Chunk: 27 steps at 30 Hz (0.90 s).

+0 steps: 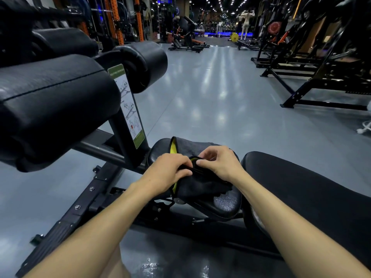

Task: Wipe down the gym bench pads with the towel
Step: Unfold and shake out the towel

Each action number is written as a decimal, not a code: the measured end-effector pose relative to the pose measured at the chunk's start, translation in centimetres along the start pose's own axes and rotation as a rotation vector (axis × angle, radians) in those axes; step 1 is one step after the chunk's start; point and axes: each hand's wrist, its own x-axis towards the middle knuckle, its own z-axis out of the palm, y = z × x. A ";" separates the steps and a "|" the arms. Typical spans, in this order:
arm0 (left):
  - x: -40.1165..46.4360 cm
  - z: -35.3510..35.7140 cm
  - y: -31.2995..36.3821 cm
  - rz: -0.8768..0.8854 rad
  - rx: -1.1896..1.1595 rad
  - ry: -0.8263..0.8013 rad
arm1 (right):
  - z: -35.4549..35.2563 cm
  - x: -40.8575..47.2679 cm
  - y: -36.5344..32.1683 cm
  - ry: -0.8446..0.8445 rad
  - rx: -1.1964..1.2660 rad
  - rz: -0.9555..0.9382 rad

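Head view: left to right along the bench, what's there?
Large back pad → instruction label → left hand → towel → right hand → long black pad.

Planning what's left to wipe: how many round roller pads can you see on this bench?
2: one roller pad upper left, another roller pad right of it, above the instruction placard. More may be hidden.

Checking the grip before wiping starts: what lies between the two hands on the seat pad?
In the head view, a bunched fold of the black towel lies between the left hand and right hand; both pinch it over the seat pad.
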 end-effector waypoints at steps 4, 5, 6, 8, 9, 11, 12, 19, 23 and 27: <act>-0.1 -0.3 0.7 0.194 0.068 0.226 | -1.7 -0.3 -1.7 -0.041 0.115 -0.067; 0.0 -0.5 0.9 0.216 0.072 0.261 | -2.1 -0.3 -2.1 -0.038 0.130 -0.071; 0.1 -0.7 1.1 0.228 0.071 0.277 | -2.4 -0.3 -2.5 -0.031 0.154 -0.066; 0.3 -1.0 1.5 0.240 0.062 0.279 | -2.7 -0.3 -3.2 -0.030 0.245 -0.053; 0.3 -1.0 1.6 0.234 0.051 0.284 | -2.9 -0.3 -3.4 -0.039 0.287 -0.049; 0.4 -1.1 1.8 0.193 0.016 0.310 | -3.0 -0.4 -3.9 -0.066 0.333 -0.045; 0.5 -1.2 1.9 0.167 0.000 0.326 | -3.1 -0.5 -4.0 -0.078 0.342 -0.041; 0.6 -1.5 2.0 0.184 0.036 0.264 | -3.3 -1.0 -3.9 -0.082 0.455 0.045; 1.0 -1.4 2.6 0.172 -0.021 0.231 | -3.3 -0.9 -3.8 -0.126 0.531 0.097; 1.5 -1.6 2.9 0.143 -0.056 0.209 | -3.5 -0.9 -3.6 -0.126 0.525 0.116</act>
